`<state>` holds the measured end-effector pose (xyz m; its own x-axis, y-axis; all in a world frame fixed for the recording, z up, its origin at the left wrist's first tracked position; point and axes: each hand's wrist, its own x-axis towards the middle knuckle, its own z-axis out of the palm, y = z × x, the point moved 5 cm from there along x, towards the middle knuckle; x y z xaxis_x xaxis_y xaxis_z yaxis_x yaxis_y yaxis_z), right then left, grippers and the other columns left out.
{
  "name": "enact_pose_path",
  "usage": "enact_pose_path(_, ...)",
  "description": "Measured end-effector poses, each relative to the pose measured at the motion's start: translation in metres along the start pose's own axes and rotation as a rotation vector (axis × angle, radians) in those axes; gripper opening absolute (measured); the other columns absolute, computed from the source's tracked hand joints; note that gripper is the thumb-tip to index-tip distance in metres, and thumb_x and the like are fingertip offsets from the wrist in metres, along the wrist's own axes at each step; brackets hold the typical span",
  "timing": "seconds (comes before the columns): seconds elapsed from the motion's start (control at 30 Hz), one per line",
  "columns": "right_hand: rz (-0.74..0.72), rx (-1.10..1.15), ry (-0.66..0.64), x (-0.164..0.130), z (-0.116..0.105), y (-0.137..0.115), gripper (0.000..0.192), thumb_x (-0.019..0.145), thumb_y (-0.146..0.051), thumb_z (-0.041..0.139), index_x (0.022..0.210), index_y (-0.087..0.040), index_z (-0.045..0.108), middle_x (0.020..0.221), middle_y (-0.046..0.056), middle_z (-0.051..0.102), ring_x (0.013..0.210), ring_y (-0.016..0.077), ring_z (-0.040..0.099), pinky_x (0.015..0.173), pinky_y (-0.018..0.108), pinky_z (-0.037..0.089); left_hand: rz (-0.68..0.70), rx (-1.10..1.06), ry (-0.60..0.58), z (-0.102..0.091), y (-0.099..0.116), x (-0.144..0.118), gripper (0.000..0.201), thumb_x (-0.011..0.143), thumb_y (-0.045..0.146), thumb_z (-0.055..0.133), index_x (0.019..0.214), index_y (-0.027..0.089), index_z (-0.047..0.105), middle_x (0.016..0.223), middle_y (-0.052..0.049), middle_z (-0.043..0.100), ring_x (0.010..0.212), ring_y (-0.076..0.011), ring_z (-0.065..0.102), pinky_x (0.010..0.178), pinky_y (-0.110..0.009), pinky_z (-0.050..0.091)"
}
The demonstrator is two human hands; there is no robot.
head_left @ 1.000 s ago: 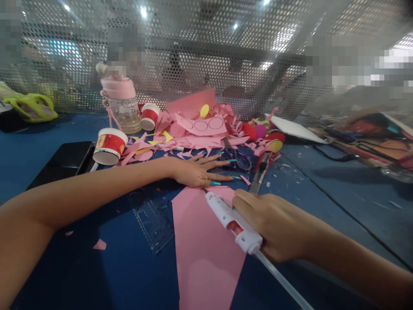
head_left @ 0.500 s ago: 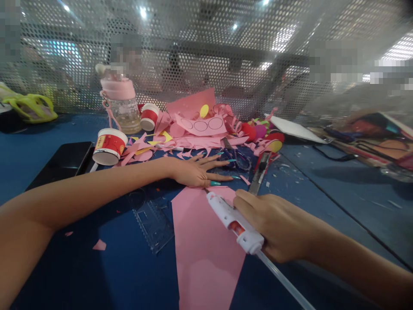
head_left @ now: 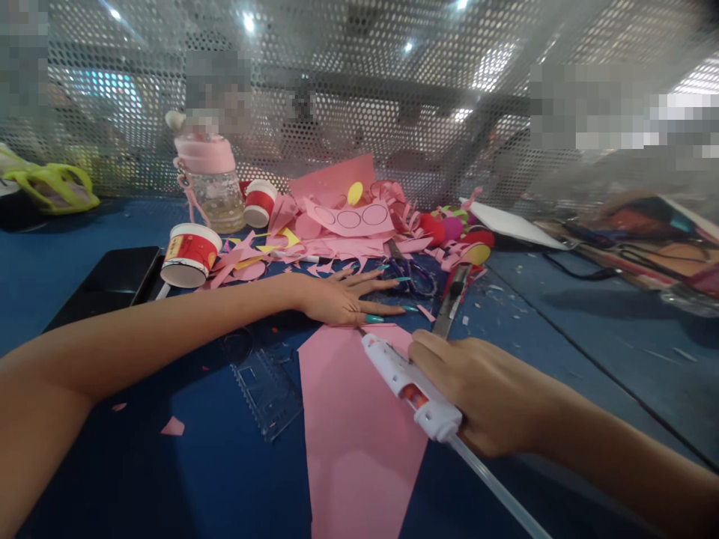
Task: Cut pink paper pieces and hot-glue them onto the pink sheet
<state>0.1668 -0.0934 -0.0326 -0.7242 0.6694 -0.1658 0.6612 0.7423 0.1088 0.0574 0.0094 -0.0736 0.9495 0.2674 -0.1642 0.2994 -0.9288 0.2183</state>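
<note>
A large sheet of pink paper (head_left: 359,434) lies on the blue table in front of me. My left hand (head_left: 342,299) rests flat at its far edge, fingers spread and pointing right. In my right hand (head_left: 477,382) is a white hot glue gun (head_left: 413,389), gripped from the right side. Its nozzle points at the paper's far edge, close beside my left thumb. A clear glue stick (head_left: 497,490) sticks out of its back end. Just beyond my right hand lies a utility knife (head_left: 452,299). Scissors (head_left: 413,273) with dark blue handles sit past my left fingertips, partly covered.
Pink paper scraps (head_left: 337,232) are heaped at the back. Two paper cups (head_left: 191,254), a water bottle (head_left: 210,176) and a black phone (head_left: 109,281) stand or lie left. A clear stencil ruler (head_left: 267,393) lies beside the sheet. A perforated metal screen (head_left: 359,90) rises behind.
The glue gun and my right hand have shifted very slightly to the right. My left hand stays where it was.
</note>
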Motion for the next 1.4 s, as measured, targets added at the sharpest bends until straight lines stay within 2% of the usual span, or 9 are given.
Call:
enact_pose_path(0.3, 0.009, -0.021, 0.004, -0.004, 0.001, 0.003, 0.013, 0.066, -0.025, 0.048, 0.076, -0.017, 0.046, 0.071, 0.008, 0.059, 0.043, 0.0157, 0.050, 0.043, 0.028, 0.014, -0.017, -0.013, -0.005, 0.000, 0.000, 0.000, 0.052, 0.088, 0.045, 0.025, 0.137, 0.040, 0.010, 0.149, 0.005, -0.011, 0.134, -0.0253, -0.015, 0.103, -0.057, -0.003)
enact_pose_path(0.83, 0.018, -0.020, 0.034, -0.009, 0.001, 0.007, 0.013, 0.063, -0.022, 0.048, 0.074, -0.018, 0.045, 0.070, 0.007, 0.058, 0.041, 0.0138, 0.046, 0.042, 0.027, 0.016, 0.013, -0.005, 0.004, 0.001, -0.001, 0.000, 0.052, 0.089, 0.043, 0.023, 0.138, 0.039, 0.007, 0.149, 0.003, -0.011, 0.134, -0.0253, -0.014, 0.102, -0.059, -0.001)
enact_pose_path(1.23, -0.009, 0.007, 0.101, -0.020, 0.011, 0.016, 0.008, 0.067, -0.023, 0.045, 0.074, -0.018, 0.043, 0.069, 0.007, 0.053, 0.041, 0.0130, 0.041, 0.042, 0.028, 0.016, 0.006, -0.013, -0.005, 0.000, 0.000, -0.001, 0.051, 0.089, 0.041, 0.022, 0.138, 0.037, 0.009, 0.149, 0.003, -0.013, 0.134, -0.0242, -0.015, 0.103, -0.057, -0.003)
enact_pose_path(1.4, 0.009, -0.006, 0.075, -0.024, 0.011, 0.019, 0.006, 0.069, -0.023, 0.046, 0.072, -0.018, 0.043, 0.068, 0.006, 0.052, 0.042, 0.0129, 0.041, 0.043, 0.028, 0.016, 0.005, -0.014, -0.001, 0.000, 0.000, -0.001, 0.051, 0.089, 0.041, 0.021, 0.138, 0.037, 0.009, 0.149, 0.003, -0.012, 0.134, -0.0245, -0.014, 0.103, -0.057, -0.002)
